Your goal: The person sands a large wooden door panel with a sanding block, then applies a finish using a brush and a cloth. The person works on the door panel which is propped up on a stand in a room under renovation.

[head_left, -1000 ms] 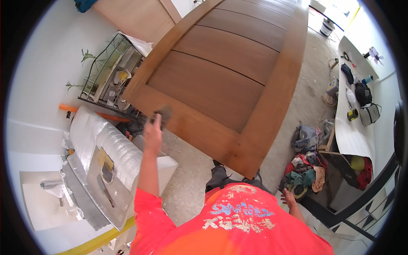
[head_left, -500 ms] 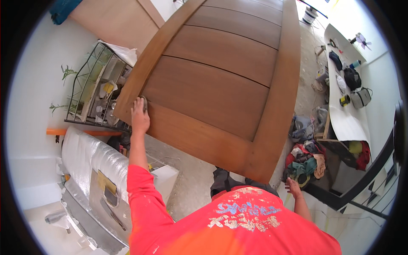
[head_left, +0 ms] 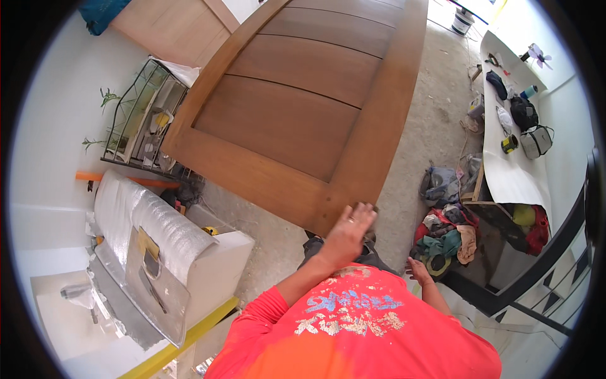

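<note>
A large brown wooden door [head_left: 278,114] with recessed panels lies flat in front of me. My left hand [head_left: 351,232] has reached across my body to the door's near right corner. It is pressed over a small dark pad [head_left: 374,208], mostly hidden under the fingers, so its exact kind does not show. By my right side, below the door's edge, hangs my right hand [head_left: 418,271]. Its fingers are apart and hold nothing; a heap of coloured rags [head_left: 447,237] lies just beyond it.
A long white-topped bench [head_left: 511,158] on the right carries bags, a can and tape. To the left stand a wire rack [head_left: 142,120] and a white block [head_left: 221,265] with foil wrap [head_left: 151,221]. A black railing [head_left: 505,297] runs at lower right.
My left hand has swept rightward along the door's near edge, from the left corner to the right one. The view has shifted, and my right hand still hangs at my side.
</note>
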The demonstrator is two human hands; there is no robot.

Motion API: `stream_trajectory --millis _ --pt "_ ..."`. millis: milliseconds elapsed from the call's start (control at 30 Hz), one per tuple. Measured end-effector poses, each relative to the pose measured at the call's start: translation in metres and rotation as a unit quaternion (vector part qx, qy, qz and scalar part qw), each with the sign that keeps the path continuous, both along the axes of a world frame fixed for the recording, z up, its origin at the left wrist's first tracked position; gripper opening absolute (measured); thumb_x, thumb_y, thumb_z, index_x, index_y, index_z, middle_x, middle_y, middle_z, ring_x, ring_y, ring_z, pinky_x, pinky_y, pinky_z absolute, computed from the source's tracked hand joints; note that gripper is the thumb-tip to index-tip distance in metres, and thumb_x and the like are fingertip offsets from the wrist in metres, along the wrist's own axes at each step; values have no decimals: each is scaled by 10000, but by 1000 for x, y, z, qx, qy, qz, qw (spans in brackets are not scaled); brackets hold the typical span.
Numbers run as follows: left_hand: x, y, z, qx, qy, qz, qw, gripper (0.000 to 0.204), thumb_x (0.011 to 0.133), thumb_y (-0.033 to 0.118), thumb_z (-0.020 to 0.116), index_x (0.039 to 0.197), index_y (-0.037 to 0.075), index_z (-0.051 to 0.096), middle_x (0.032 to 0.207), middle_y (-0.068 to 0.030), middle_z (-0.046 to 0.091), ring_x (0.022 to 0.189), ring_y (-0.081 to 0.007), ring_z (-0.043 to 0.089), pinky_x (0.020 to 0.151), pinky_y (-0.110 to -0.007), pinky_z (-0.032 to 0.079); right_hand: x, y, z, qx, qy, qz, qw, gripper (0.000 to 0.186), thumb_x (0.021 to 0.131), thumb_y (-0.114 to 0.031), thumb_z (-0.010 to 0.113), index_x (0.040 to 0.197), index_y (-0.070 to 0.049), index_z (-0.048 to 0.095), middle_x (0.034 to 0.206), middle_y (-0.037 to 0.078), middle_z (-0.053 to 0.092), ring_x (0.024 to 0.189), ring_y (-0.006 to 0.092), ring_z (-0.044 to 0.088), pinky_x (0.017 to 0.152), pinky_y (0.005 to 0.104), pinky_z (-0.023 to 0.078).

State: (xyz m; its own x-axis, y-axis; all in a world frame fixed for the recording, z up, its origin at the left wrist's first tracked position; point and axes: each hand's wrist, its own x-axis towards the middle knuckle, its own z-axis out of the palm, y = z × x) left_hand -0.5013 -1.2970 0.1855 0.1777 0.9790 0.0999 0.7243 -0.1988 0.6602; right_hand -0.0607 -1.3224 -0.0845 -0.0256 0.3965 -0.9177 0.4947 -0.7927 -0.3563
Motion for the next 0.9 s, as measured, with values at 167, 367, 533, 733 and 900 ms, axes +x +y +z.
stream_trajectory --millis 167,367,533,733,900 --pt "7 -4 74 -328 -603 47 726 444 1032 120 618 1448 -30 583 1453 -211 635 1360 -373 588 1110 -437 503 48 7 -1 -8 -51 -14 999 658 985 -681 599 1321 -120 671 1140 67 734 906 228 681 788 460 536" --pt "-211 -41 25 -31 -411 360 837 498 999 138 643 1453 -51 565 1228 -260 711 1101 -391 696 970 -415 555 79 -5 -11 1 -54 -84 995 735 970 -695 579 1433 -124 614 1215 100 720 948 262 689 874 519 516" --pt "-418 -43 35 137 -80 494 855 406 1090 173 511 1448 -1 593 1286 -275 697 1144 -422 682 984 -429 540 31 -27 38 -10 -70 -37 997 721 998 -671 555 1425 -92 606 1239 116 729 961 271 714 878 521 519" --pt "-574 -28 -1 102 101 513 846 432 1067 140 518 1479 22 569 1398 -247 662 1302 -429 620 1070 -456 503 -2 -40 71 -13 -105 -12 994 659 1005 -640 592 1346 -80 647 1155 97 742 916 244 713 797 447 550" --pt "-577 -44 -47 76 190 400 893 568 1023 50 530 1585 54 449 1644 -217 438 1540 -394 382 1259 -514 311 -9 -9 106 63 -91 -8 994 631 1013 -639 592 1297 -81 670 1125 81 737 904 203 695 741 391 538"
